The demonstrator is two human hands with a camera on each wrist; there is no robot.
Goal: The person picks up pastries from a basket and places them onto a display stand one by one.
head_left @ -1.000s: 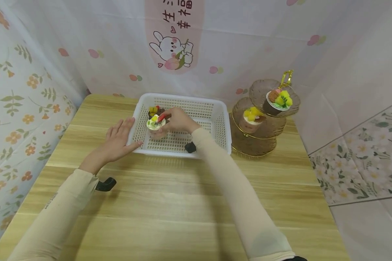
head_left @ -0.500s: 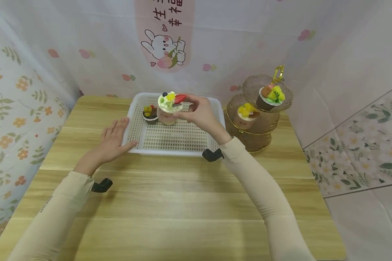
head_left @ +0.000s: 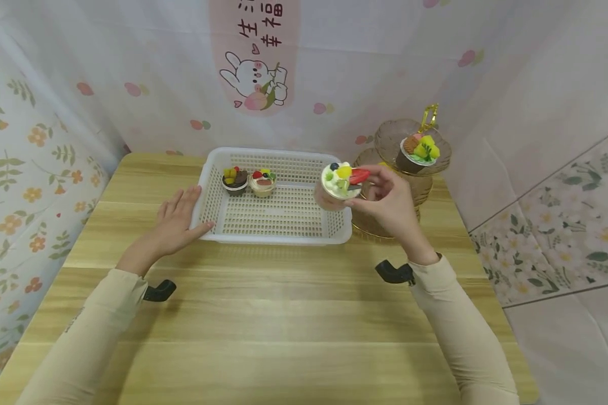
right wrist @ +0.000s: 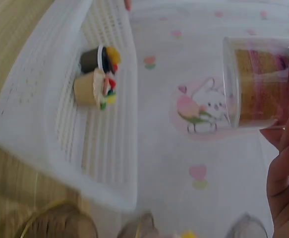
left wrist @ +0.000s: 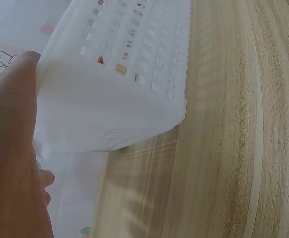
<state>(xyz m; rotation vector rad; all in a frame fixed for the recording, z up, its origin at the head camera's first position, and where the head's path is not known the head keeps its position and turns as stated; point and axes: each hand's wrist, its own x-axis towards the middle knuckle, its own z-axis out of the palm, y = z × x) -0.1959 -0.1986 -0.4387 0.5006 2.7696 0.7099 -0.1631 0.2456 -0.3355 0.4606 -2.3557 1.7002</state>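
My right hand (head_left: 394,205) pinches a clear dessert cup (head_left: 334,191) topped with cream, a strawberry piece and other fruit. The cup is raised over the right end of a white plastic basket (head_left: 278,239). Its layered brown and pink side shows in the right wrist view, where the cup (right wrist: 258,84) is held by fingers (right wrist: 285,173). My left hand (head_left: 169,228) rests on the basket's left rim, fingers spread and straight. Inside the basket, at the left, a dark cup dessert (head_left: 235,183) and a beige cup dessert (head_left: 262,184) sit side by side.
A tiered stand (head_left: 385,134) with gold rims is at the back right, partly behind my right hand. On its top tier sits a dark dessert cup (head_left: 416,155). The wooden table (head_left: 263,320) meets a printed curtain (head_left: 365,67) at the back.
My right hand has lifted the dessert cup out of the basket's left side and carried it rightward towards the stand. The left hand stays on the rim.
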